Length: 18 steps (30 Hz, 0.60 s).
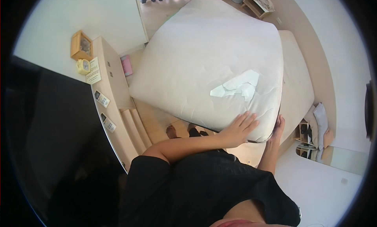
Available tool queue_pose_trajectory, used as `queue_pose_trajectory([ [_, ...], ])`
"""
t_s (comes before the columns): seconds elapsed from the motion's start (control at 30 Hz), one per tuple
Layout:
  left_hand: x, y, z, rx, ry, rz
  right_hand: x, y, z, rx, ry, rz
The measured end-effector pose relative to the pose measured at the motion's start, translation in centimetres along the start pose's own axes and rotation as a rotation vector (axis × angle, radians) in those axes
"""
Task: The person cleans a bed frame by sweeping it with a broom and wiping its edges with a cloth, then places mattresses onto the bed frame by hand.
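Note:
A large off-white mattress (208, 50) lies askew over a pale bed surface (294, 74), its near right corner beside my hands. My left hand (237, 129) rests flat on top near the front edge, fingers spread and nothing held. At the right side of that corner, my right hand (278, 129) holds the mattress edge, with part of the hand hidden behind it. A pale green, irregular patch (239, 85) shows on the mattress top, just beyond my left hand.
On the left, a narrow cabinet (112, 80) bears two remotes, a yellow clock (83, 66), a book and a wooden box. My feet are on the floor near the mattress's front edge. Pillows (321, 123) and a small shelf stand at right; a nightstand (257, 5) is at the back.

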<state>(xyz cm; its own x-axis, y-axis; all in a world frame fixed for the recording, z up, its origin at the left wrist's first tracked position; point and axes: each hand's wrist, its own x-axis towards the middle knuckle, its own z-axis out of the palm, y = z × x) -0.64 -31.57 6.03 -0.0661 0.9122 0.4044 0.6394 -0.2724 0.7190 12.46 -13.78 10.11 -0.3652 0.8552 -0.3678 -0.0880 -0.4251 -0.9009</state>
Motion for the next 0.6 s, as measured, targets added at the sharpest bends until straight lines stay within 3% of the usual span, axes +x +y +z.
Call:
queue_pose_trajectory([
  [0.1,-0.1,0.0,1.6,0.068,0.036,-0.040,0.8,0.2,-1.3,-0.065,-0.175,0.077],
  [0.23,-0.4,0.0,1.7,0.011,-0.145,-0.062,1.6,1.4,-3.3,-0.204,-0.042,0.211],
  [0.3,-0.6,-0.8,3.3,-0.150,-0.348,-0.071,1.5,2.1,-4.5,-0.205,-0.042,0.215],
  [0.43,-0.8,-4.1,6.4,-0.256,-0.320,-0.027,2.8,4.3,-7.0,-0.191,-0.042,0.229],
  [0.5,-1.5,-6.7,7.3,-0.641,-0.260,0.009,3.0,4.6,-8.0,-0.193,-0.017,0.244],
  [0.6,-3.1,-7.6,4.6,-0.911,-0.180,-0.509,3.6,4.6,-8.7,-0.274,0.005,0.294],
])
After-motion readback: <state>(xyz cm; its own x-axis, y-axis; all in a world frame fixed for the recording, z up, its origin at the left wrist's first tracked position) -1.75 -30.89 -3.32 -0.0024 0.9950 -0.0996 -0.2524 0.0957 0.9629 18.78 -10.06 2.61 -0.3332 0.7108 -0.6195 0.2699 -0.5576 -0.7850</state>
